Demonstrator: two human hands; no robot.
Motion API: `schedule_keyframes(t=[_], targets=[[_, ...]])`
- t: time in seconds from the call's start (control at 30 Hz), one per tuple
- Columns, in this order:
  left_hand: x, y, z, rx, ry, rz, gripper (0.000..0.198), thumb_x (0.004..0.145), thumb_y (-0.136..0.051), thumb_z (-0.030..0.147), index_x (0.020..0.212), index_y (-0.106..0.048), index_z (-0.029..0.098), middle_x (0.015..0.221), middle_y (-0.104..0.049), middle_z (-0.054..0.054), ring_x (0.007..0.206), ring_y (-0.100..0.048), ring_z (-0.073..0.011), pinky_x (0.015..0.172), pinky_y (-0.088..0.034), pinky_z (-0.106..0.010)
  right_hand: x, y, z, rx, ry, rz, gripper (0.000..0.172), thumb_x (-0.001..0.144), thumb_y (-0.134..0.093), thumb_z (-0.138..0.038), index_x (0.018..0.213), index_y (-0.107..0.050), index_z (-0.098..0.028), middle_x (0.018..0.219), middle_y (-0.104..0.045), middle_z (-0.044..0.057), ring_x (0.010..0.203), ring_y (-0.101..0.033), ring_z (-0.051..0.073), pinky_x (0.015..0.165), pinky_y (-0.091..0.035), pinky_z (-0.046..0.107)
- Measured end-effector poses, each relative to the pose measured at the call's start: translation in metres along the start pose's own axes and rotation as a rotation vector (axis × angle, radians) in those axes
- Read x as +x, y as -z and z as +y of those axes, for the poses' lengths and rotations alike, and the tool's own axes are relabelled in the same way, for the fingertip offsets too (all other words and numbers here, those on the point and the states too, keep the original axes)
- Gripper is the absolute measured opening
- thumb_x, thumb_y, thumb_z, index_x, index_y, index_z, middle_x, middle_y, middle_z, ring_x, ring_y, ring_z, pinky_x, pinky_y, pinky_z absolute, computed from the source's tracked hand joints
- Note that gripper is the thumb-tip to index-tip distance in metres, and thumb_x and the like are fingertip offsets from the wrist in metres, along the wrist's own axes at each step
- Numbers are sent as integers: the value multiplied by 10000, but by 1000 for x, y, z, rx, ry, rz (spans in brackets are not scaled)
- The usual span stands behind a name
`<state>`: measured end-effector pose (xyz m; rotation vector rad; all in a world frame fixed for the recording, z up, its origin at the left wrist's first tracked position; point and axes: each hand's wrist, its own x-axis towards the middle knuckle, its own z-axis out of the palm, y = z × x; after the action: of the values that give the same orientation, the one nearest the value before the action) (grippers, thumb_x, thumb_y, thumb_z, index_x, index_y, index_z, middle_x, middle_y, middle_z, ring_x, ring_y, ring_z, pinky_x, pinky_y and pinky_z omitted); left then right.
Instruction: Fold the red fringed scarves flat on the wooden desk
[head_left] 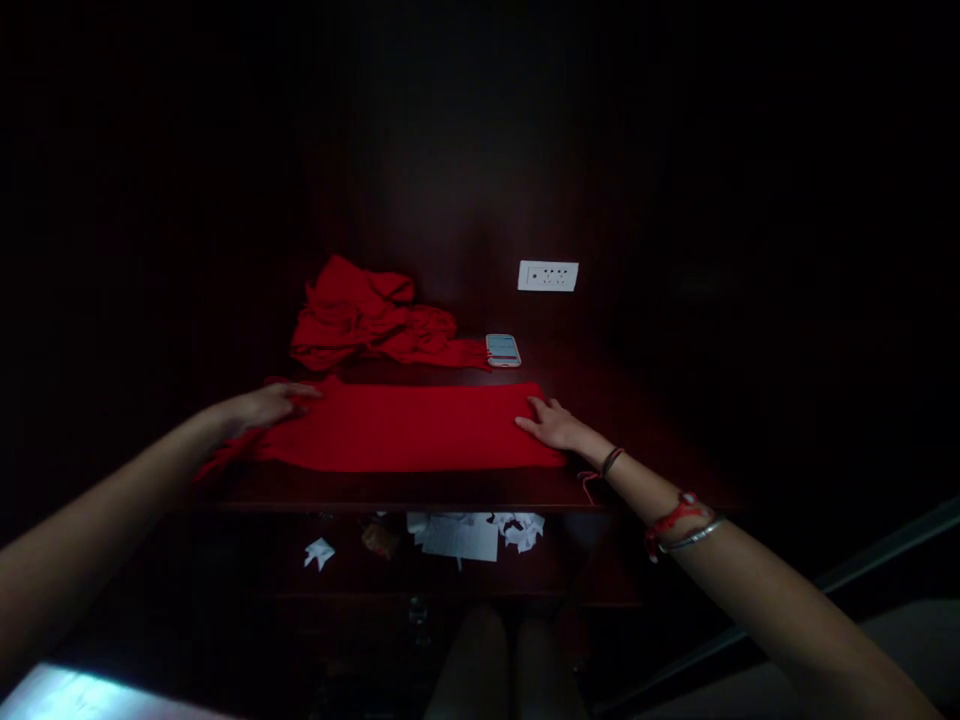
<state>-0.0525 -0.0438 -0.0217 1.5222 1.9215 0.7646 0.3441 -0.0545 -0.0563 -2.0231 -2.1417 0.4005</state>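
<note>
A red scarf [405,428] lies spread flat in a long band on a dark wooden desk [420,492]. My left hand [270,403] rests on its left end, fingers stretched along the cloth. My right hand [553,423] lies flat and open on the scarf's right end. Bracelets and a red cord circle my right wrist and forearm. A fringe of the scarf hangs off the desk's left front edge.
A second red cloth [371,315] sits crumpled at the back of the desk, next to a phone [502,350] with a lit screen. A white wall socket [547,275] is above. Crumpled papers [461,535] lie on a shelf under the desk. My knees show below.
</note>
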Motion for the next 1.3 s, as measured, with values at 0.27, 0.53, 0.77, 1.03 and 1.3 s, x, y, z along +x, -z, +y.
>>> schedule_keyframes(t=[0.27, 0.53, 0.77, 1.03, 1.3], targets=[[12, -14, -32, -123, 16, -132, 452, 623, -603, 141, 1064, -503, 131, 1201, -440, -94, 1026, -464, -176, 773, -402, -197, 2, -1, 10, 445, -101, 104, 667, 662, -546, -208, 1253, -243, -147, 1131, -467, 122, 991, -470, 195, 815, -380, 287], [16, -39, -12, -194, -192, -70, 488, 649, -564, 189, 1124, -459, 150, 1268, -360, -75, 1129, -355, -186, 906, -309, -266, 10, 25, 35, 789, -114, 253, 596, 584, -506, -45, 1151, -381, -180, 1083, -509, 62, 797, -554, 137, 637, -462, 225], [9, -143, 56, -139, -269, -202, 467, 673, -521, 134, 1135, -457, 126, 1233, -400, -105, 1112, -381, -176, 927, -287, -259, 15, 56, 159, 64, -309, 180, 584, 615, -544, -135, 1180, -400, -152, 1074, -521, 124, 886, -535, 220, 717, -422, 278], [-7, -119, 118, -412, -206, -252, 502, 688, -508, 116, 1179, -411, 161, 1043, -558, -95, 859, -558, -173, 738, -445, -271, 8, 47, 171, -154, -395, 238, 541, 776, -386, -376, 1237, -317, -102, 1133, -434, 210, 1007, -466, 262, 776, -381, 330], [9, -47, 78, -471, -44, -145, 500, 607, -571, 63, 1089, -502, 181, 865, -626, -67, 603, -588, -118, 565, -475, -214, 16, 26, 129, -51, -199, 214, 551, 776, -372, -437, 1222, -342, -114, 1185, -420, 160, 1105, -380, 233, 869, -327, 314]])
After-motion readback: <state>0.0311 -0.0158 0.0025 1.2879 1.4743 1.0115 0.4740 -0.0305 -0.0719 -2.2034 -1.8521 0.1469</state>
